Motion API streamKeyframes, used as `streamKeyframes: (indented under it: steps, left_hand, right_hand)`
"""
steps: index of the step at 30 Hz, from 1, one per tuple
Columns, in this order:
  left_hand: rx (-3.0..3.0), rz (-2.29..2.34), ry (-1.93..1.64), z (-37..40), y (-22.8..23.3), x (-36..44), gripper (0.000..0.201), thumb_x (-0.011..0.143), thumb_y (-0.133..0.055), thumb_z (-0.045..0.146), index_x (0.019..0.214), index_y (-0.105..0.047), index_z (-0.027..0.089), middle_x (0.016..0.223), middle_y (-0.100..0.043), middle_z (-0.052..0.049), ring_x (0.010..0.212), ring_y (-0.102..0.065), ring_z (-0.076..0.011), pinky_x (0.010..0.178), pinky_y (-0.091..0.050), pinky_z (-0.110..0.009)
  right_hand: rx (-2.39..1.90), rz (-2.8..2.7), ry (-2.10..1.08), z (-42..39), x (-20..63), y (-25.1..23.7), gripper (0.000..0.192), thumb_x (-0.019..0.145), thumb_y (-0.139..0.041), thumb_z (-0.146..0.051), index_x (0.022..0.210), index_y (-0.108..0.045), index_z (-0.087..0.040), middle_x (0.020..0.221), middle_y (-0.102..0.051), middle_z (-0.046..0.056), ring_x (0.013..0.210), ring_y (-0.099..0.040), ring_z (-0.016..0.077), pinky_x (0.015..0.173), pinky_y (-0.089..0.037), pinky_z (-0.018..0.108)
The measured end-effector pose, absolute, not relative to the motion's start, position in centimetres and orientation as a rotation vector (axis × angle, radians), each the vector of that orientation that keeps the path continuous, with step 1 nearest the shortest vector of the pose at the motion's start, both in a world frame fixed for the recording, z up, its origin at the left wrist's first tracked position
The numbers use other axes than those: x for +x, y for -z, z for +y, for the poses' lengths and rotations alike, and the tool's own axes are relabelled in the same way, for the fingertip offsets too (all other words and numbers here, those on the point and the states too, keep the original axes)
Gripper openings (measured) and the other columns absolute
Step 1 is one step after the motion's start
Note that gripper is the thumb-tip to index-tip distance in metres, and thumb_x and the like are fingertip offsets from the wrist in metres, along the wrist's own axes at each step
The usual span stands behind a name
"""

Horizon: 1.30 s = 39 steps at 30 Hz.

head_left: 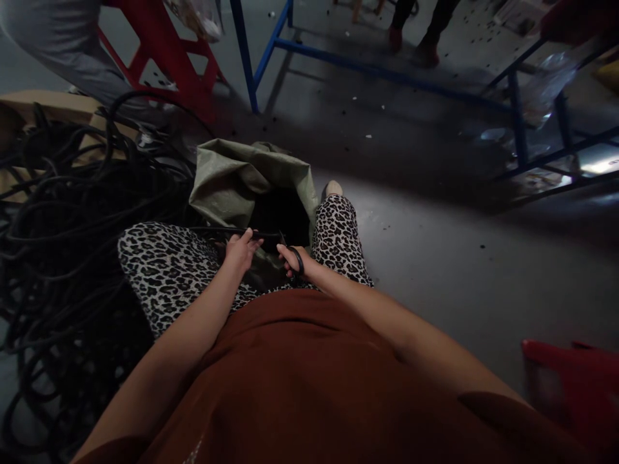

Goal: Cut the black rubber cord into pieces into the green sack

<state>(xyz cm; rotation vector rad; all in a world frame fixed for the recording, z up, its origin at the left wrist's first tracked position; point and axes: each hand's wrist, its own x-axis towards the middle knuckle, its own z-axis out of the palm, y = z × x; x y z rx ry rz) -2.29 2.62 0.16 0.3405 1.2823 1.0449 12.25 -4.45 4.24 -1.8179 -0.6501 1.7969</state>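
My left hand is closed around a length of black cable, holding it level across my lap so the stretch between my two hands stays taut and straight. The cable runs from my left knee toward the middle, just above the mouth of the green sack, which stands open between my knees, its rim folded back so the dark opening faces up at me. My right hand has its fingers through the loops of a pair of black scissors, gripping them firmly; the blades point toward the end of the cable beside my left fingertips, though the light is too dim to tell whether the blades are parted or together.

I hold both hands close over the sack, so whatever leaves the cable drops straight in.

At my left side a big tangle of black cables is heaped on the floor, against a cardboard box, and its loops crowd right up to my left leg. A red frame and a blue rack stand further off on the grey floor, and another person's feet show beyond the rack. Something red sits at my right.
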Motion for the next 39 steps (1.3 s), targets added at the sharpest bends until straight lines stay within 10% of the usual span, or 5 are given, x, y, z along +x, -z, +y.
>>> streamKeyframes:
  steps: [39]
  left_hand:
    - [0.368, 1.265, -1.072, 2.1, 0.3, -2.0, 0.024, 0.065, -0.073, 0.016, 0.073, -0.051, 0.013, 0.071, -0.06, -0.001, 0.07, -0.061, -0.012, 0.075, -0.054, -0.036]
  right_hand:
    - [-1.711, -0.488, -2.072, -4.5, 11.9, -3.7, 0.051, 0.09, -0.038, -0.062, 0.096, -0.051, -0.013, 0.048, -0.054, -0.001, 0.034, -0.054, 0.0128, 0.035, -0.042, 0.019]
